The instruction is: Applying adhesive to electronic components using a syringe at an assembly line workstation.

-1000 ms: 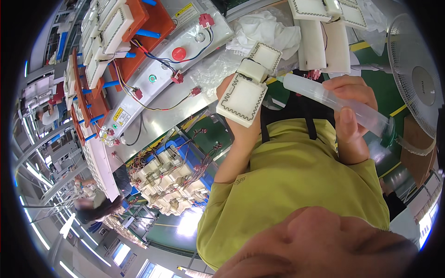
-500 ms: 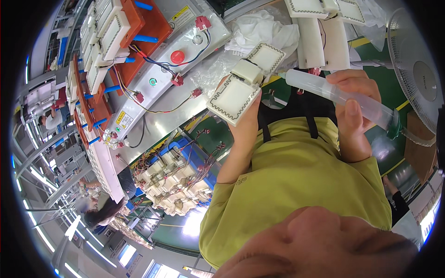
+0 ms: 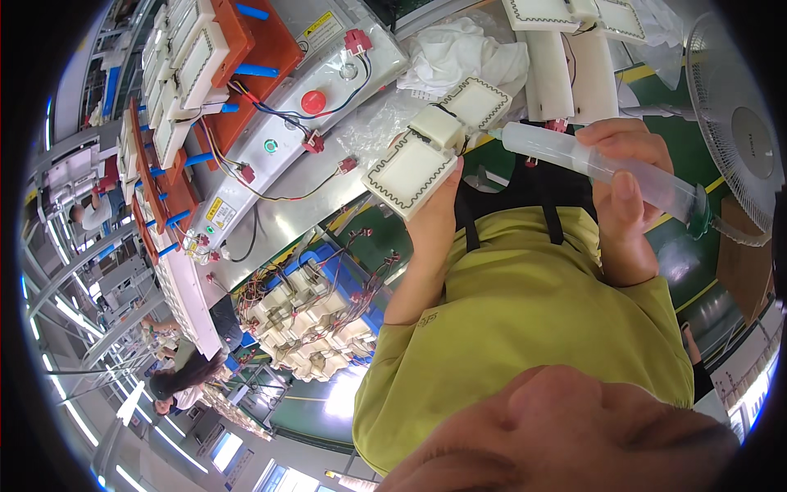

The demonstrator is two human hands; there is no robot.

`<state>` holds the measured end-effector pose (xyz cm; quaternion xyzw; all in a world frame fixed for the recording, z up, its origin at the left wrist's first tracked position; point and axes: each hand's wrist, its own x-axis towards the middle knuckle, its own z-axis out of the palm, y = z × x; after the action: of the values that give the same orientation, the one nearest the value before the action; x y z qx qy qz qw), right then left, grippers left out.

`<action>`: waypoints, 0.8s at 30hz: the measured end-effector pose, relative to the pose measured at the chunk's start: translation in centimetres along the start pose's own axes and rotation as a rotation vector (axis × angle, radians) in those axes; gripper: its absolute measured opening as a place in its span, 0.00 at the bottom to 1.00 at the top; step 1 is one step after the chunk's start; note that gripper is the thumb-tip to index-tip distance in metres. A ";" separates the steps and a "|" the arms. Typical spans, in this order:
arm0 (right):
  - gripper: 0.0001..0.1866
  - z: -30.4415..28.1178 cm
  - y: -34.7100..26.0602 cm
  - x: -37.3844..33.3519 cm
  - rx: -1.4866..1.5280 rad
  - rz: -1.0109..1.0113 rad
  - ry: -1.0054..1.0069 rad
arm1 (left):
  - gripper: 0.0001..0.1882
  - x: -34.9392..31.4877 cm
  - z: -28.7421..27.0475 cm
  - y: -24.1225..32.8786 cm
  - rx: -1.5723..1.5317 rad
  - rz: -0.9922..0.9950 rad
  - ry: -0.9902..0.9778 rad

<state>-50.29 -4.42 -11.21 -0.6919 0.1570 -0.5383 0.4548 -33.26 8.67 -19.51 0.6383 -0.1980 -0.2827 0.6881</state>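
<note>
My left hand (image 3: pixel 436 205) is closed on a white plastic housing (image 3: pixel 412 170), holding it from below and behind. Two flat panels with dark wavy lines along their edges flank a raised middle block on this housing. My right hand (image 3: pixel 630 168) wraps round a translucent dispensing syringe (image 3: pixel 553 148), whose rear end carries a green cap (image 3: pixel 699 215) and a clear hose. The syringe lies nearly level, its narrow tip beside the far panel and the middle block; whether it touches them I cannot tell.
A metal machine (image 3: pixel 283 135) with a red button stands at the left, beside orange racks (image 3: pixel 261 41) holding similar white housings. Below it, a blue crate (image 3: pixel 324 266) holds many wired parts. Crumpled white cloth (image 3: pixel 467 57) lies beyond my hands; a fan (image 3: pixel 742 135) stands right.
The housing in my left hand has turned slightly, its far panel shifting right and its near panel slightly left. The syringe has moved slightly left. Background people have shifted.
</note>
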 end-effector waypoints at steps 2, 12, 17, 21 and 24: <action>0.11 0.0 0.0 0.0 -0.005 -0.007 -0.010 | 0.13 0.0 0.1 0.4 -0.052 -0.019 -0.028; 0.14 0.8 -0.3 -0.1 0.210 0.122 0.053 | 0.13 0.1 0.1 1.8 -0.221 -0.163 -0.134; 0.18 0.7 -0.1 0.2 0.269 0.188 0.099 | 0.12 0.3 0.5 2.3 -0.337 -0.217 -0.153; 0.17 0.2 -0.1 -0.2 0.179 0.171 0.055 | 0.12 0.6 0.5 2.2 -0.366 -0.265 -0.166; 0.15 0.3 -0.3 -0.1 0.180 0.167 0.055 | 0.12 0.6 0.7 2.5 -0.373 -0.278 -0.171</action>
<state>-50.14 -4.04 -11.10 -0.6177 0.1776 -0.5295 0.5536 -32.91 7.83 -17.04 0.4953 -0.1101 -0.4593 0.7291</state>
